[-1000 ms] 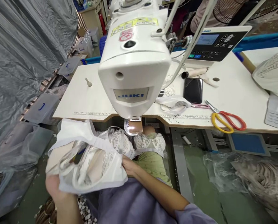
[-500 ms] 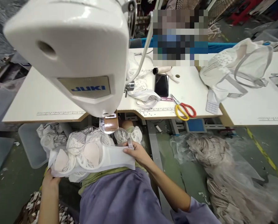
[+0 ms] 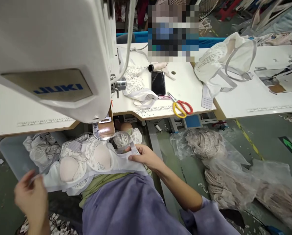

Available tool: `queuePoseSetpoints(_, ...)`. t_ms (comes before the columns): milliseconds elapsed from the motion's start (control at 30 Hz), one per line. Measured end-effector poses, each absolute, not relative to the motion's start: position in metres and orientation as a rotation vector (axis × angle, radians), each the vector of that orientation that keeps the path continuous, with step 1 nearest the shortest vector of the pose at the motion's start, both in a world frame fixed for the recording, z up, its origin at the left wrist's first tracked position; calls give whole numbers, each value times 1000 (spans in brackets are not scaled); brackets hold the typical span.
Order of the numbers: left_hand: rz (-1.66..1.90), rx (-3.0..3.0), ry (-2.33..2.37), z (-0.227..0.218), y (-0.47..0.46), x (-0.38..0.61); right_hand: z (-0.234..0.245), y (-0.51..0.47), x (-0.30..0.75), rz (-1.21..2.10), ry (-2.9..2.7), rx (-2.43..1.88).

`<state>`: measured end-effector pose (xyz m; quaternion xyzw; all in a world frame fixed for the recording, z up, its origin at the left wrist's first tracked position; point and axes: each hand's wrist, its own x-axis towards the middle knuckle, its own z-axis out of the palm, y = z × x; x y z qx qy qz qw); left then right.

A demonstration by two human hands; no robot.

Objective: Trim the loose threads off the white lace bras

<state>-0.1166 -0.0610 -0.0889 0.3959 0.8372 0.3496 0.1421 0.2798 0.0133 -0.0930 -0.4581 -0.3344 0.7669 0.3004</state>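
Person's got the lace bra (image 3: pixel 92 161) stretched over the lap, just below the sewing machine (image 3: pixel 50 58). Left hand (image 3: pixel 29 195) fingers pinch one end and right hand (image 3: pixel 146 156) grips the other. Looks like lining-up, and feeding it in calls for a taut band.

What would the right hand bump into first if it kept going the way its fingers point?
The right hand pinches the white bra and points left along it. It would probably meet the nearer padded cup first, though depth is hard to judge.
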Motion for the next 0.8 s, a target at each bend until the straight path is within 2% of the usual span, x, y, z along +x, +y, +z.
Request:
queuePoseSetpoints(33, 1027, 1164, 2340, -81, -55, -94, -89, 14, 276, 2051, -941, -1213)
queuePoseSetpoints(100, 939, 1476, 1876, -64, -39, -44, -81, 17, 269, 2063, -1071, -1199)
queuePoseSetpoints(200, 623, 1841, 1262, -41, -10, 19, -69, 22, 261, 2059, -1319, -1122)
queuePoseSetpoints(300, 369, 1922, 964, -30, 15, 49, -63, 27, 259, 2024, -1586, -1055)
queuePoseSetpoints(433, 238, 1830, 1043, -34, 30, 50, -64, 28, 261, 1940, -1830, -1115)
queuePoseSetpoints(600, 258, 1407, 1129, -47, 29, 38, -74, 23, 261, 1256, -1987, -1280)
queuePoseSetpoints(733, 464, 1078, 1044, -55, 20, 37, -80, 21, 259, 777, -2091, -965)
queuePoseSetpoints(800, 538, 995, 1056, -59, 16, 39, -83, 22, 258, 682, -2094, -854)
